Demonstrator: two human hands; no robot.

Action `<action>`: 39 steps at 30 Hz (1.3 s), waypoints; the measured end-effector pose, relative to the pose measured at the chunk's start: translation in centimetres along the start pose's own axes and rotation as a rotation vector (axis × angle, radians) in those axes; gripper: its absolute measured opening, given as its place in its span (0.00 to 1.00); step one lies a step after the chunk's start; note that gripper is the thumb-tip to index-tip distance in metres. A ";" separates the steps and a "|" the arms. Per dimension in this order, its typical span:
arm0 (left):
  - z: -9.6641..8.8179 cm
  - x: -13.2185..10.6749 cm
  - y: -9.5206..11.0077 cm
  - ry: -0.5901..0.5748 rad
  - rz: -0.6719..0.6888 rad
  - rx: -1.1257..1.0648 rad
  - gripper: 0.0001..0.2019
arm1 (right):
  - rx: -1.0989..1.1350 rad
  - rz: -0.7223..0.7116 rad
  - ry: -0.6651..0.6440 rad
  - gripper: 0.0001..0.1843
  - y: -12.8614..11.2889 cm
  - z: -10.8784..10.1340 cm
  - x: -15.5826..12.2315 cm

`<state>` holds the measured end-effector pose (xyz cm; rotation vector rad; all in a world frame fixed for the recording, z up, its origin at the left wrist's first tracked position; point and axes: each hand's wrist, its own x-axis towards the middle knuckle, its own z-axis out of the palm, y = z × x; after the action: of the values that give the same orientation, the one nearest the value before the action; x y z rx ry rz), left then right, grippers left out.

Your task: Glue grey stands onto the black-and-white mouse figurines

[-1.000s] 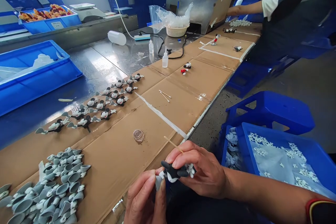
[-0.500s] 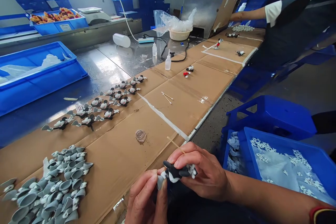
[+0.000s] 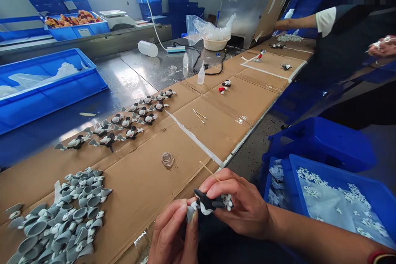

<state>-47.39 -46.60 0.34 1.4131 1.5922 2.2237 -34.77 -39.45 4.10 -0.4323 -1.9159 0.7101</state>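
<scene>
We held the black-and-white mouse figurine (image 3: 208,205) just off the edge of the cardboard (image 3: 139,198), our right hand (image 3: 244,208) closed round it with a thin wooden stick (image 3: 208,169) tucked in the same grip, probably kept ready. Our left hand (image 3: 173,237) pinched a small grey part (image 3: 189,213) against it. The pile of grey parts (image 3: 62,218) lay within reach on the cardboard, a small glass dish (image 3: 167,159) beyond, assembled figurines (image 3: 130,119) in rows farther off.

A co-worker's second hand (image 3: 382,46) came into view beyond the right end of the table (image 3: 216,132), pinching something small. The view itself drifted, so everything on the table slid slightly rightward.
</scene>
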 end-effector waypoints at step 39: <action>-1.9 -1.1 0.0 -0.179 -0.587 -0.152 0.25 | 0.004 -0.162 0.000 0.11 0.9 0.1 -0.7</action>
<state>-48.05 -48.51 -0.39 0.9151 1.4916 1.7767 -34.58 -39.16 3.00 -0.2708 -1.9238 0.6077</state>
